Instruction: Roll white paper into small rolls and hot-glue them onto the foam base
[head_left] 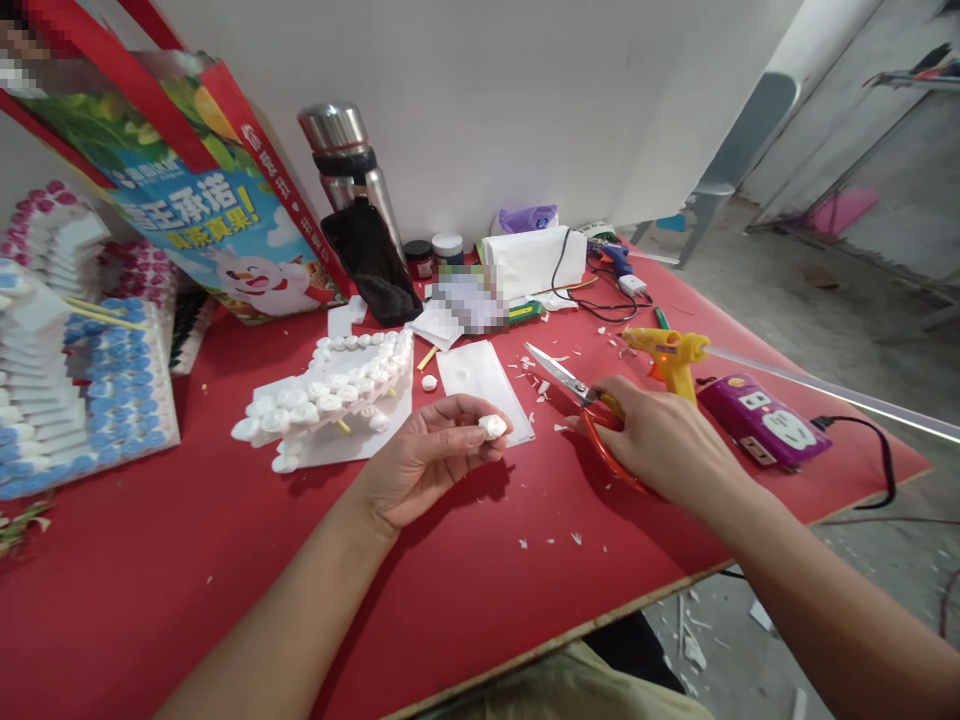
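Note:
Between the thumb and fingers of my left hand point(439, 450) is a small white rosette point(493, 428). My right hand point(660, 430) is closed on the orange-handled scissors point(615, 455), whose blades point up and left over the red table point(480, 590). White folded paper point(480, 375) lies just beyond my left hand, and one loose rosette point(429, 383) sits beside it. Left of that stands a white piece edged with rows of rosettes point(330, 395). Right of my right hand are a yellow glue gun point(671, 355) and a purple power strip point(765, 420).
A printed bag point(225, 210), a steel flask point(356, 170) and a black phone point(373, 262) stand at the back left. Blue and white rosette pieces point(127, 380) fill the far left. Paper scraps point(576, 539) are scattered about. A black cable point(889, 460) hangs at the right edge.

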